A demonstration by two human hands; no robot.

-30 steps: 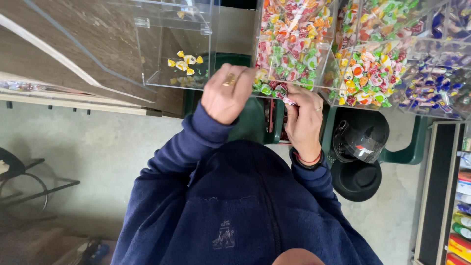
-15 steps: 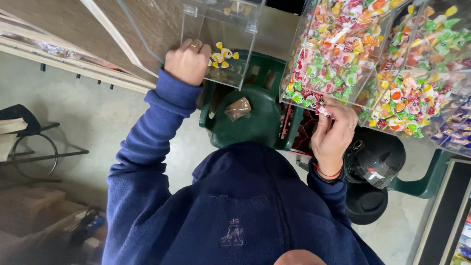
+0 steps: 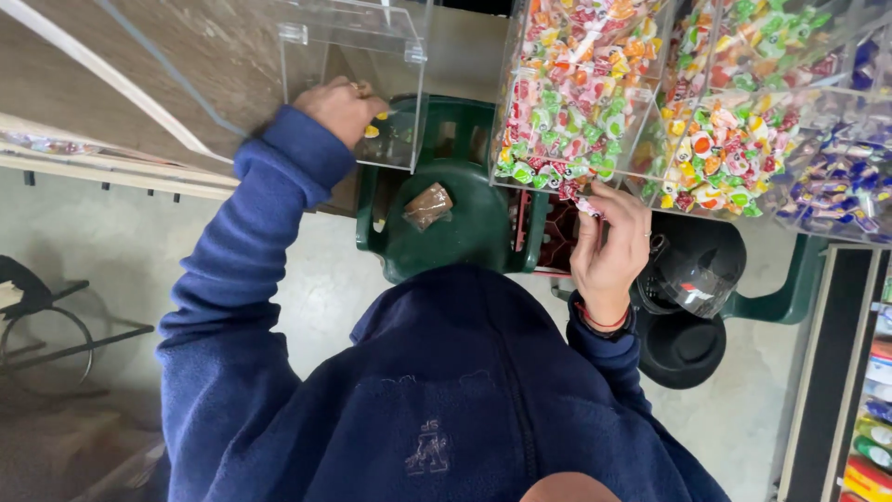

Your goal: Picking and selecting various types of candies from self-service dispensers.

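Note:
My left hand point(image 3: 342, 107) reaches into a clear acrylic bin point(image 3: 316, 42) on the wooden counter. Its fingers are curled around a yellow wrapped candy point(image 3: 372, 131) near the bin's bottom. My right hand point(image 3: 609, 249) is below a bin of mixed red, green and white candies point(image 3: 576, 84) and pinches a small wrapped candy point(image 3: 584, 205) between thumb and fingertips. Both arms are in blue fleece sleeves, and a red band sits on the right wrist.
More bins hold orange and green candies point(image 3: 734, 112) and purple ones point(image 3: 841, 191). Under them is a green plastic chair point(image 3: 469, 232) with a brown packet point(image 3: 428, 204) on it. A black helmet point(image 3: 692, 271) and a shelf of goods point(image 3: 869, 418) are at the right.
My left hand moved from beside the right hand over to the clear bin at the left and down into it. My right hand stayed under the mixed candy bin.

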